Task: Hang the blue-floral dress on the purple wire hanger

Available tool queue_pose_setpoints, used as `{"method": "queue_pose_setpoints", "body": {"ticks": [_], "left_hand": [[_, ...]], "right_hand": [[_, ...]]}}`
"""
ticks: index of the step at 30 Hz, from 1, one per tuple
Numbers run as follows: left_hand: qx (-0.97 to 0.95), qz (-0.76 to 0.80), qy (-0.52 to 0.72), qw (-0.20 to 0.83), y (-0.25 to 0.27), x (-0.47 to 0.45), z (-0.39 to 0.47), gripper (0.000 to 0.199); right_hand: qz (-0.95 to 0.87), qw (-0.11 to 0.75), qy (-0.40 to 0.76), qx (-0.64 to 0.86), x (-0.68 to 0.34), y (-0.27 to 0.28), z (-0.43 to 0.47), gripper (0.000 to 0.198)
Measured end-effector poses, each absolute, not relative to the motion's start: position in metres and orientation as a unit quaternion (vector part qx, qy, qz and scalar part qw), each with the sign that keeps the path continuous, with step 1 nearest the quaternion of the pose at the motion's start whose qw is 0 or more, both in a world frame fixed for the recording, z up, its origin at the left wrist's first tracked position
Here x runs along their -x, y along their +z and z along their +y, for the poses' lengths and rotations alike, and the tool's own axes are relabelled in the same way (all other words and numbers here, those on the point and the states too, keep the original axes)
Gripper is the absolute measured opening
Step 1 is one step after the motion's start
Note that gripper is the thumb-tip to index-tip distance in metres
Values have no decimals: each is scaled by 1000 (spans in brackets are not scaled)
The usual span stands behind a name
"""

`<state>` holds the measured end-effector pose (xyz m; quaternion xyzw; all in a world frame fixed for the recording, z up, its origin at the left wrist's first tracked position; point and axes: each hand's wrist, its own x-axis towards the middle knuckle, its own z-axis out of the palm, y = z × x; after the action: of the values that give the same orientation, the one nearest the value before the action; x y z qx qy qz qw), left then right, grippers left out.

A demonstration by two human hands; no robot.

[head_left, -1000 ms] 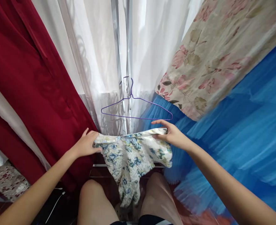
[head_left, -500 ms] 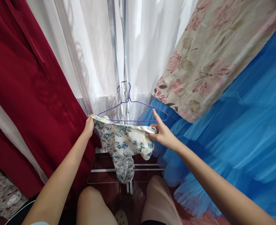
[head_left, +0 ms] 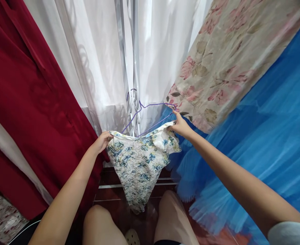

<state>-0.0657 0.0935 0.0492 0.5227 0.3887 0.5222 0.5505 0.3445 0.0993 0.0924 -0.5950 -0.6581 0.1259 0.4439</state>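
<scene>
A white blouse [head_left: 139, 160] with a blue and yellow floral print hangs spread between my hands. My left hand [head_left: 102, 141] pinches its upper left edge. At the upper right edge, my right hand [head_left: 181, 125] grips the fabric, with fingertips touching the right end of a purple wire hanger [head_left: 153, 104]. The hanger is tilted, its right side raised and its left end hidden inside the blouse's neckline. Its hook is by a grey metal rack pole [head_left: 124, 51].
Red fabric [head_left: 50, 112] hangs on the left and white curtains [head_left: 101, 61] behind. To the right are a beige floral garment [head_left: 203, 78] and a blue tulle skirt [head_left: 231, 153]. White rack bars [head_left: 109, 186] run low over the dark red tiled floor. My knees are close below.
The hanger has tilted, its left end now in the blouse's neckline. My right hand has risen to the hanger's right end with the fabric. The blouse hangs wider and more open.
</scene>
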Motion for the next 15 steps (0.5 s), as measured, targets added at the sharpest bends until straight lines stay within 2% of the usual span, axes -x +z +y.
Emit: {"method": "queue_pose_setpoints", "body": {"ticks": [3, 8, 11, 15], "left_hand": [[-540, 391, 510, 544, 54, 61, 85, 16], [-556, 397, 472, 557, 52, 43, 70, 21], [-502, 387, 498, 592, 45, 37, 63, 19], [-444, 375, 560, 590, 40, 39, 60, 19]], "right_hand": [[-658, 469, 126, 576, -352, 87, 108, 112], [-684, 455, 116, 559, -362, 91, 126, 110], [-686, 437, 56, 579, -361, 96, 126, 95], [-711, 408, 38, 572, -357, 96, 105, 66]]}}
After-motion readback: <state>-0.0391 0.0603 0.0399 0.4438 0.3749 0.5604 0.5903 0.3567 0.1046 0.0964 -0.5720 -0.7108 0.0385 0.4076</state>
